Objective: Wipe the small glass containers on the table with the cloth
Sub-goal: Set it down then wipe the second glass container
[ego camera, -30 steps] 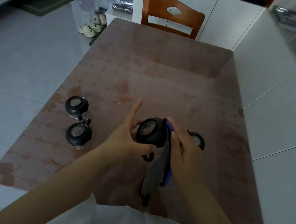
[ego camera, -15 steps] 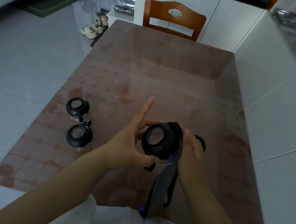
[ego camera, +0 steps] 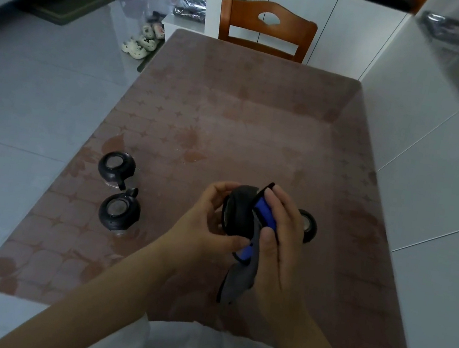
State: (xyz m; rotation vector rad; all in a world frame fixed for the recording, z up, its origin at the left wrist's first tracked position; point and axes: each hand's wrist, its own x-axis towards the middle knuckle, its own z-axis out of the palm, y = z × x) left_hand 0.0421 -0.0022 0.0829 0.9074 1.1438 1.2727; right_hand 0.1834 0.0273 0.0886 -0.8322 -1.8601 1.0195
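Above the table's near middle, my left hand (ego camera: pixel 207 223) grips a small glass container with a black lid (ego camera: pixel 239 211), tipped on its side. My right hand (ego camera: pixel 280 236) presses a blue and grey cloth (ego camera: pixel 264 212) against the container's right side, thumb and fingers pinching the cloth; its loose end hangs below. Two more black-lidded containers stand on the table at the left, one farther (ego camera: pixel 117 166) and one nearer (ego camera: pixel 120 209). A third container (ego camera: pixel 307 226) stands partly hidden behind my right hand.
The brown patterned table (ego camera: pixel 243 123) has a glossy top. A wooden chair (ego camera: pixel 266 29) stands at its far end. White cabinets run along the right side. Shoes (ego camera: pixel 142 42) lie on the tiled floor at the far left.
The held container has turned from lid-up to lying on its side. My left hand's fingers, stretched out before, now curl round it. The cloth has shifted up over the container's right side.
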